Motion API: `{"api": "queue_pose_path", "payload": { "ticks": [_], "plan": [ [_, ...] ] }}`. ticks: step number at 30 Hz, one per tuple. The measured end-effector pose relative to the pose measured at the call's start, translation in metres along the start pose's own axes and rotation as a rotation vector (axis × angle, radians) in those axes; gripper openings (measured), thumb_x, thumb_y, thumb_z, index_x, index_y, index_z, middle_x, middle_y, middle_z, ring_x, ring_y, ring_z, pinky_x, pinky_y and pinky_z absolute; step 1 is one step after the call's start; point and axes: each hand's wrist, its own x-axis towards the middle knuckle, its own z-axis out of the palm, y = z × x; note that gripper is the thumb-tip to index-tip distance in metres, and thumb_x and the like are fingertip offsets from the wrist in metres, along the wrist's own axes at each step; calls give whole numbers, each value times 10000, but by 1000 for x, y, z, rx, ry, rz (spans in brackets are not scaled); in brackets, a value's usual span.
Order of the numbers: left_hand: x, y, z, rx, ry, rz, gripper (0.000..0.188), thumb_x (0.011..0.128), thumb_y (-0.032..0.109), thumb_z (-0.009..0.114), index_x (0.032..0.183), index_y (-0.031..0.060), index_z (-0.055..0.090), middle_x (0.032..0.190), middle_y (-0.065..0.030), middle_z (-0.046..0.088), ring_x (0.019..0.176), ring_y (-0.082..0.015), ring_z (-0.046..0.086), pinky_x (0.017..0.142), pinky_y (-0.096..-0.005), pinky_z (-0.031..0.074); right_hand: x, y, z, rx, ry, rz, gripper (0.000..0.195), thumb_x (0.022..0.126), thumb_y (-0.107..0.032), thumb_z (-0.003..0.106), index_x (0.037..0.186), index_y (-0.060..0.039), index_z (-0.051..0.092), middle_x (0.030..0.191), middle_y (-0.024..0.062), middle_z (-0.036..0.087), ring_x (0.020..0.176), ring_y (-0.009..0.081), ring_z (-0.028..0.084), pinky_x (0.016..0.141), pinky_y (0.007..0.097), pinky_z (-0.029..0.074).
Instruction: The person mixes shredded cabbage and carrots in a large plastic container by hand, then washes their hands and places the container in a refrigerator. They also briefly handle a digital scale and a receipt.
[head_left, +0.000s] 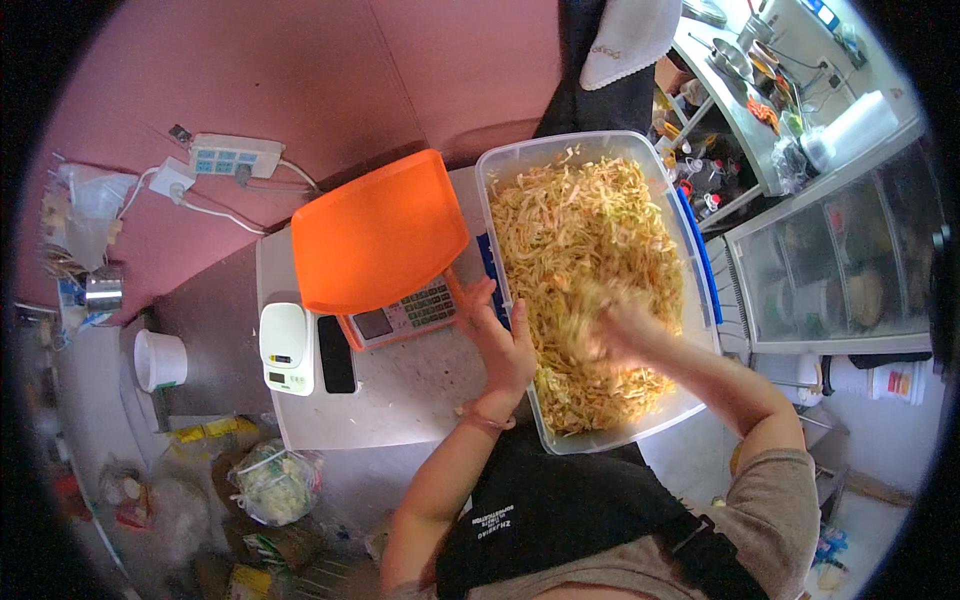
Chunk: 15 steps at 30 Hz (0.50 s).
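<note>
A large clear plastic tub (696, 375) stands before me, filled with pale yellow shredded vegetable (577, 202), probably cabbage. My right hand (619, 330) is down among the shreds, motion-blurred, its fingers partly hidden by them. Against the tub's left rim rests my left hand (496, 341), thumb along the rim and fingers spread outward beside a blue latch (501, 289). Just left of those fingers is a scale with an orange pan (382, 232) and a keypad (424, 304) below it.
A small white kitchen scale (286, 349) and a dark-screened phone (335, 354) lie on the table (405, 405). A power strip (236, 155) with cables is on the pink wall. Right are a glass-topped cabinet (840, 262) and a cluttered counter; bagged vegetable (276, 480) sits low left.
</note>
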Motion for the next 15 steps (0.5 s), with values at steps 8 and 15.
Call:
{"api": "queue_pose_path", "payload": {
  "ticks": [8,15],
  "plan": [
    [0,0,3,-27,-31,-24,427,955,142,633,1312,0,447,1333,-186,486,1261,-364,400,1097,-495,261,120,68,-31,-88,68,271,820,764,-693,660,1441,-253,520,1555,229,352,1456,465,261,1117,731,218],
    [1,5,-1,42,-26,-16,466,908,92,673,1308,2,450,1328,-183,490,1267,-376,406,1094,-512,279,30,20,-1,194,-88,-22,850,782,-674,651,1479,-226,460,1513,113,441,1427,380,345,1147,581,320]
  ]
}}
